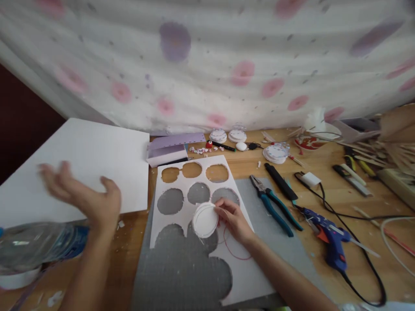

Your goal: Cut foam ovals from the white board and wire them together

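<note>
Between the thumb and fingers of my right hand (231, 219) is a round white foam board disc (205, 221), gripped by its right edge. Below it lies a white foam board sheet (186, 178) with several round holes cut through it and a red circle outline drawn near the right hand. Part of this sheet rests on a grey cutting mat (175, 276). My left hand (87, 194) is raised at the left, fingers spread and blurred by motion, with nothing in it. Behind it is a large blank white board (106, 151).
A plastic bottle (42, 246) lies at the left. To the right are pliers (275, 205), a black utility knife (280, 180) and a blue glue gun (330, 235) with its cord. Stacked discs (276, 153) and a purple box (168, 151) stand near the curtain (207, 65).
</note>
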`<action>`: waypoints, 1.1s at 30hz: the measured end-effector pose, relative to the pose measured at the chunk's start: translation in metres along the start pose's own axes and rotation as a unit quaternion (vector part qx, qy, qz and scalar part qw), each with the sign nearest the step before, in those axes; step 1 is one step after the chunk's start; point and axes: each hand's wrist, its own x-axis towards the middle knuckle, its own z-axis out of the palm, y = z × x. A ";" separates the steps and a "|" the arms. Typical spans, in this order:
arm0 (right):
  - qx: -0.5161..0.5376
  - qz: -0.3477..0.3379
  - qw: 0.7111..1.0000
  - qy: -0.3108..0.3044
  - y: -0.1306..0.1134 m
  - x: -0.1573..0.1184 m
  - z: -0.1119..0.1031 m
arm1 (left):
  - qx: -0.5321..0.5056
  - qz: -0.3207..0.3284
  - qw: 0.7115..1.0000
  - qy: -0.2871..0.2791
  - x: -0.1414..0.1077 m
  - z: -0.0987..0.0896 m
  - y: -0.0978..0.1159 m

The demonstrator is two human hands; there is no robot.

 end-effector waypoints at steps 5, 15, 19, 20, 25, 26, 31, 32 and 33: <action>0.009 -0.015 1.000 0.019 0.001 0.001 -0.001 | -0.337 -0.172 0.907 -0.186 -0.063 0.058 0.055; -0.036 -0.010 0.999 0.034 -0.002 -0.002 0.002 | -0.502 -0.351 0.641 -0.462 -0.104 0.082 0.066; -0.103 -0.030 0.994 0.031 -0.005 -0.006 0.004 | -0.493 -0.290 0.653 -0.496 -0.100 0.074 0.057; -0.117 -0.039 0.992 0.032 -0.006 -0.007 0.005 | -0.494 -0.281 0.652 -0.501 -0.099 0.073 0.056; -0.152 -0.060 0.985 0.050 -0.009 -0.008 0.005 | -0.530 -0.278 0.607 -0.522 -0.101 0.071 0.059; -0.155 -0.057 0.985 0.054 -0.009 -0.008 0.005 | -0.534 -0.280 0.600 -0.526 -0.102 0.072 0.058; -0.156 -0.045 0.985 0.058 -0.010 -0.009 0.005 | -0.538 -0.268 0.597 -0.531 -0.106 0.073 0.056; -0.158 -0.046 0.985 0.058 -0.011 -0.010 0.005 | -0.544 -0.262 0.594 -0.532 -0.107 0.072 0.055; -0.159 -0.045 0.985 0.058 -0.011 -0.010 0.005 | -0.549 -0.256 0.590 -0.534 -0.107 0.072 0.055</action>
